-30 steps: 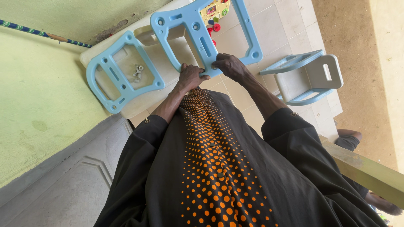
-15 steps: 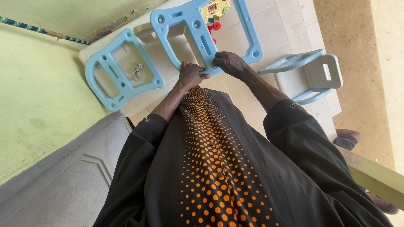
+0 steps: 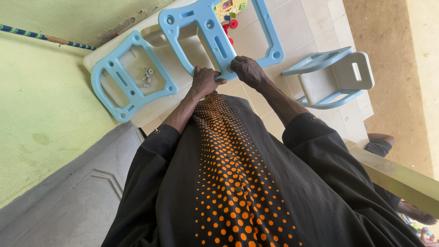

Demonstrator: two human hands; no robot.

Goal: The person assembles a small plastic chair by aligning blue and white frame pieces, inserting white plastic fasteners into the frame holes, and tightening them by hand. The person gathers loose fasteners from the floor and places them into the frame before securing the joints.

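Frame in hand: we see a light blue plastic frame panel with slots and round holes (image 3: 215, 34), lying tilted across the cream plastic board (image 3: 151, 112) and reaching out over the pale floor tiles (image 3: 315, 18).
Left hand: our left hand (image 3: 204, 82) is closed over the near edge of this panel, fingers curled on it.
Right hand: our right hand (image 3: 247, 71) grips the same near edge just beside the left, fingers wrapped round the bar.
Second frame: a matching light blue plastic frame panel (image 3: 130, 75) lies flat on the board, to the left.
Small parts: a cluster of small grey fasteners (image 3: 147, 77) sits inside that second frame's opening.
Chair: a small blue and cream plastic chair (image 3: 331, 77) lies tipped on the tiles, well apart to the right.
Toys: small colourful toy pieces (image 3: 231, 11) lie beyond the held panel.
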